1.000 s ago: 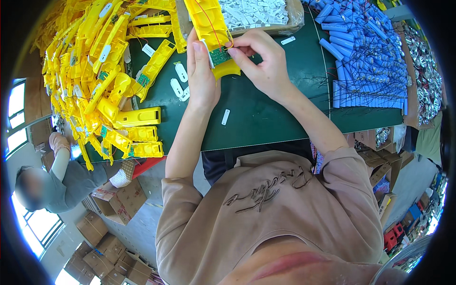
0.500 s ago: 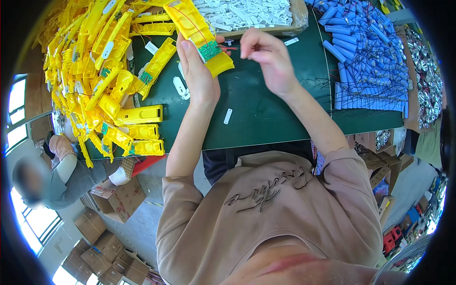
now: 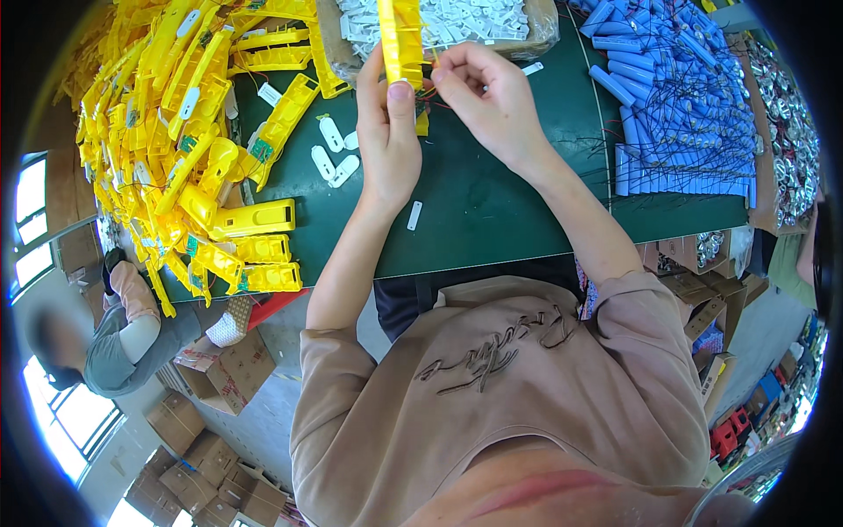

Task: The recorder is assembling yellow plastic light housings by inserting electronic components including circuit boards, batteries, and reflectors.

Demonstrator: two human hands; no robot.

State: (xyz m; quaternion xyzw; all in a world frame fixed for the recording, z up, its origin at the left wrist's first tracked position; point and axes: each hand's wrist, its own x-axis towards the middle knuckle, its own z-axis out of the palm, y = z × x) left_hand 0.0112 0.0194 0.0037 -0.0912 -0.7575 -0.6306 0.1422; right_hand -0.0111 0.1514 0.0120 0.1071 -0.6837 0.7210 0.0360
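Observation:
My left hand (image 3: 391,145) is closed around a yellow plastic housing (image 3: 402,39), held upright and turned on its edge above the table. Red wires show at the housing's lower right side; its green circuit board is now mostly hidden. Close beside it, the bent fingers of my right hand (image 3: 492,105) pinch what looks like a thin wire (image 3: 435,58). Below the left hand a small white strip (image 3: 414,215) lies on the green table (image 3: 500,220). Several white oval plastic pieces (image 3: 331,133) rest left of that hand.
Yellow housings (image 3: 224,158) are heaped on the left. A box of white plastic pieces (image 3: 439,22) stands at the far side. To the right are blue cylinders with dark wires (image 3: 685,171) and a box of shiny metal parts (image 3: 781,132). Another person (image 3: 123,334) sits at left.
The housing has turned onto its edge and shifted slightly right, hiding most of its circuit board. My right hand has moved a little left, up to the housing's side.

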